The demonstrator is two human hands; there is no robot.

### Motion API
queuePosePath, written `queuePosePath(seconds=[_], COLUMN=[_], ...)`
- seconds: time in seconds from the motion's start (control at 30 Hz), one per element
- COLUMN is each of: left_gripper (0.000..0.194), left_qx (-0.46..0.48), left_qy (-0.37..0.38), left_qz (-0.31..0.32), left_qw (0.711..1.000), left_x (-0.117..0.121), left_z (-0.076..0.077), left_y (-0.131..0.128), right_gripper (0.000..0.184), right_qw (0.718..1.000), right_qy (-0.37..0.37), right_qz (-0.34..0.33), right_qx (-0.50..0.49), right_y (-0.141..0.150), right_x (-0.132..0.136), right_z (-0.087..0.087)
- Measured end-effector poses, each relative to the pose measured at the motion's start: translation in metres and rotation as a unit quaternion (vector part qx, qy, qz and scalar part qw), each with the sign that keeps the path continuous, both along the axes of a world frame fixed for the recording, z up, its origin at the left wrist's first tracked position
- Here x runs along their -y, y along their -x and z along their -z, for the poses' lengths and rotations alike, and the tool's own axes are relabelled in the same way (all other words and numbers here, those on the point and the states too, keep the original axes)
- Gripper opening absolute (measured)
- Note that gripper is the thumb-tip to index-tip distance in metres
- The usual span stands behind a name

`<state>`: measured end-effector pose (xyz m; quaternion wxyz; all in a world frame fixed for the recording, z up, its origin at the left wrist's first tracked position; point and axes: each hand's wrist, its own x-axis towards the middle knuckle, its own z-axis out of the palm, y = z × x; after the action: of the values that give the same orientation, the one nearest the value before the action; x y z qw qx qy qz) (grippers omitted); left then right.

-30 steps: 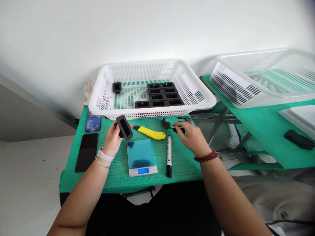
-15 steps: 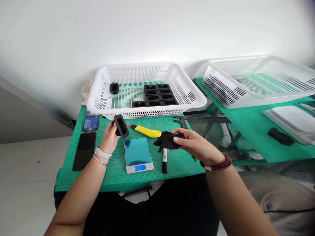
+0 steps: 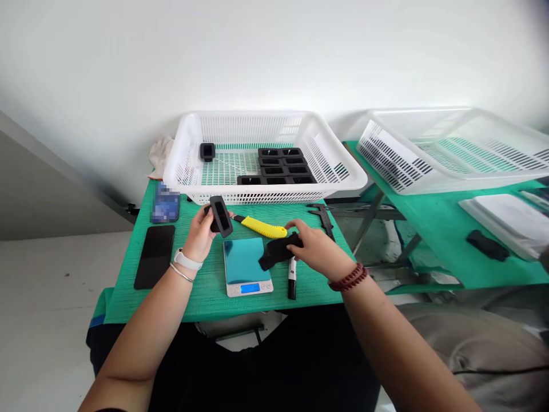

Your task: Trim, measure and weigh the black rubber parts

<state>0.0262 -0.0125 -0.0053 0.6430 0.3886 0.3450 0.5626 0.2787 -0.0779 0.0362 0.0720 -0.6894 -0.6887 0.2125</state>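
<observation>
My left hand [image 3: 201, 233] is closed on a black rectangular rubber part [image 3: 221, 217] with a deep slot, held tilted above the green-covered table. Pinched in my right hand [image 3: 312, 245] is a limp, crumpled black cloth [image 3: 278, 250], perhaps a glove; its left end hangs over the right edge of the digital scale [image 3: 243, 263]. The scale's display is lit. A yellow utility knife [image 3: 261, 227] lies between my hands, its blade end close behind the held part. Partly hidden under the cloth and right hand is a white marker [image 3: 292, 280] with a black cap.
A white plastic basket [image 3: 257, 194] at the back holds several similar black parts [image 3: 277, 170]. Calipers [image 3: 325, 220] lie to the right, two phones [image 3: 154, 257] to the left. On the neighbouring table stand another basket [image 3: 394, 154], a white scale-like tray [image 3: 500, 214] and a black cloth [image 3: 488, 245].
My right hand has brought the black cloth from the calipers' side leftward and nearer, to the scale's edge. The left hand keeps the rubber part in about the same place.
</observation>
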Motion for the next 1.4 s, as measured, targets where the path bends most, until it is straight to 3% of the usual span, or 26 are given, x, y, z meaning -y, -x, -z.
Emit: queuePosePath(seconds=[0.13,0.27,0.33,0.43,0.6,0.73,0.8,0.87,0.97,1.1,1.27,1.4], left_gripper=[0.046,0.044,0.044,0.045,0.047,0.046,0.044,0.042,0.04,0.04,0.044,0.047], left_qx=[0.002,0.003,0.003,0.003,-0.001,-0.001,-0.002,-0.002,-0.001,-0.016,-0.022,-0.027], left_qy=[-0.006,-0.01,-0.006,-0.002,-0.001,-0.003,-0.003,-0.002,-0.005,-0.003,0.001,0.001], left_qz=[0.004,0.009,0.009,0.008,0.005,0.0,0.0,0.002,0.007,0.012,-0.002,-0.003], left_qw=[1.0,1.0,1.0,1.0,1.0,1.0,1.0,1.0,1.0,1.0,1.0,1.0], left_x=[0.0,0.001,0.002,0.003,0.001,0.002,0.003,0.003,0.002,0.001,0.0,0.001], left_z=[0.001,0.0,-0.001,-0.003,-0.002,-0.001,-0.002,-0.002,-0.001,0.001,0.0,-0.001], left_y=[0.0,0.0,0.0,-0.001,-0.001,-0.001,-0.001,-0.001,-0.001,-0.001,-0.001,0.0], right_gripper=[0.057,0.064,0.062,0.045,0.013,0.025,0.033,0.038,0.029,0.024,0.02,0.022], right_qw=[0.993,0.994,0.994,0.994,0.989,0.966,0.95,0.954,0.978,0.974,0.98,0.987], right_qy=[-0.043,-0.043,-0.045,-0.081,-0.107,-0.043,-0.026,-0.03,-0.067,-0.127,-0.182,-0.147], right_qz=[-0.019,-0.073,-0.084,-0.045,0.02,0.056,0.097,0.135,0.16,0.175,0.052,-0.015], right_qx=[0.11,0.063,0.058,0.064,-0.104,-0.249,-0.295,-0.265,-0.114,0.062,0.065,0.063], right_y=[0.011,0.016,0.015,0.013,0.009,-0.004,-0.019,-0.037,-0.06,-0.068,-0.057,-0.05], right_x=[0.009,0.023,0.027,0.027,0.029,0.041,0.047,0.049,0.048,0.047,0.053,0.063], right_z=[-0.001,-0.003,0.0,0.005,-0.006,-0.031,-0.035,-0.028,-0.005,0.018,0.026,0.041])
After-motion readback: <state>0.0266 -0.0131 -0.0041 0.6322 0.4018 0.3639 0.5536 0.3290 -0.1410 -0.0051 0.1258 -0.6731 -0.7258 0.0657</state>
